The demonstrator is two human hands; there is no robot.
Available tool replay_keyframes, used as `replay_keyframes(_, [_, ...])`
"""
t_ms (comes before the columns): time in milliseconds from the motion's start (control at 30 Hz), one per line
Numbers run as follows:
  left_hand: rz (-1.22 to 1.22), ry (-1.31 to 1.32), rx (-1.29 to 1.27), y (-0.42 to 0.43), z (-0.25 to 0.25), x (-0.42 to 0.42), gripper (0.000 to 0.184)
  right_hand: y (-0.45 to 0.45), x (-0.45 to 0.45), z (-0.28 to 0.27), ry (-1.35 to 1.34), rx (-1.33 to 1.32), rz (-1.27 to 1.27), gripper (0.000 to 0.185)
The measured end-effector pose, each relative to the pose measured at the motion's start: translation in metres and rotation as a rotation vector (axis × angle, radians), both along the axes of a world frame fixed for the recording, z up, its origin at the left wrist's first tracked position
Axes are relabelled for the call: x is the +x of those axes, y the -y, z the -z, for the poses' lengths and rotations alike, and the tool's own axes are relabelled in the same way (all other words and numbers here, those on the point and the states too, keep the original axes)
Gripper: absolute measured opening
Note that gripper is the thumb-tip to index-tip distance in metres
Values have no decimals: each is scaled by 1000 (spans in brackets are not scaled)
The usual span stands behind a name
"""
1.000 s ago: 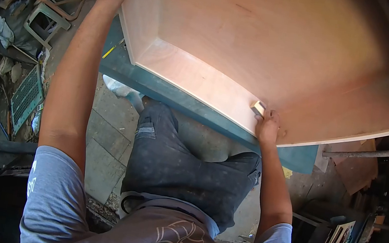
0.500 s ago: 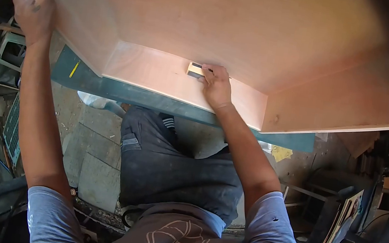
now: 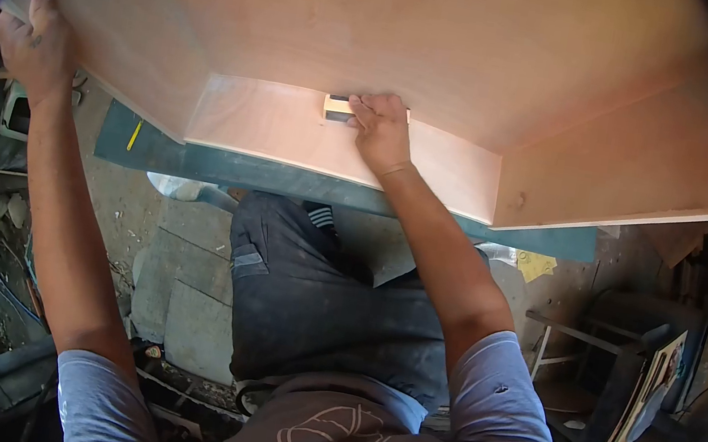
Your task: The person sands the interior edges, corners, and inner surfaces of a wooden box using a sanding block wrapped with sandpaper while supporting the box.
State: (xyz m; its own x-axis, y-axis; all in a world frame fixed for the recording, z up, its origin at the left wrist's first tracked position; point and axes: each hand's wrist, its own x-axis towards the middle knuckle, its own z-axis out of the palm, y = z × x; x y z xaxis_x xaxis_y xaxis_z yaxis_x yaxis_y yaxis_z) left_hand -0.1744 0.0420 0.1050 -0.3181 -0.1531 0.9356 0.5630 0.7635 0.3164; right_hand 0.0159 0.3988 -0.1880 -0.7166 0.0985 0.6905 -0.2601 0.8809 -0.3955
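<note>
A large open wooden box [image 3: 371,34] with pale plywood sides fills the upper view, its near side resting on a blue-green bench top [image 3: 261,174]. My left hand [image 3: 39,50] grips the edge of the box's left side panel, thumb on the inner face and fingers behind. Inside, my right hand [image 3: 382,130] is closed around a small sanding block [image 3: 334,108], pale with a dark band. The block lies on the near inner panel [image 3: 268,123], close to the corner with the broad panel. Its underside is hidden.
A yellow pencil-like stick [image 3: 134,134] lies on the bench at left. Below are my legs in dark trousers [image 3: 341,310]. Flat slabs [image 3: 199,326] cover the floor. At right stand a metal frame [image 3: 573,333] and leaning boards [image 3: 645,402]; clutter lines the left.
My right hand and the sanding block have slid a little left along the near panel. The left hand still grips the side panel's edge, and the view has shifted slightly.
</note>
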Motion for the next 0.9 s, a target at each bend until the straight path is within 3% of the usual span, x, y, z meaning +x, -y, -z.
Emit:
replay_keyframes(133, [-32,-6,-54,12,0,-10,48,-53,37,-1,-27,122,36,38])
replay_keyframes(233, [-60,-14,-69,4,-1,2,48,-98,88,-7,34,116,217,35])
replay_keyframes(367, [-14,-27,33,-8,1,8,47,-52,50,0,-1,74,279,34])
replay_keyframes(433, [-18,-17,36,-4,1,0,47,-16,7,6,-27,80,91,31])
replay_keyframes(500, [-17,1,34,-2,3,0,46,22,-15,-8,3,50,102,28])
replay_keyframes(600, [-14,3,35,-1,-1,-5,46,-14,7,1,-32,43,65,27])
replay_keyframes(633, [-11,-2,-2,-2,-1,0,46,-38,29,1,-7,53,168,27])
replay_keyframes(733, [12,5,8,-8,-1,13,46,-103,91,0,16,83,247,40])
replay_keyframes(833, [51,11,46,-8,2,15,45,-82,77,3,2,69,299,38])
replay_keyframes(900, [-1,6,38,-9,1,14,47,-46,38,10,-17,99,202,36])
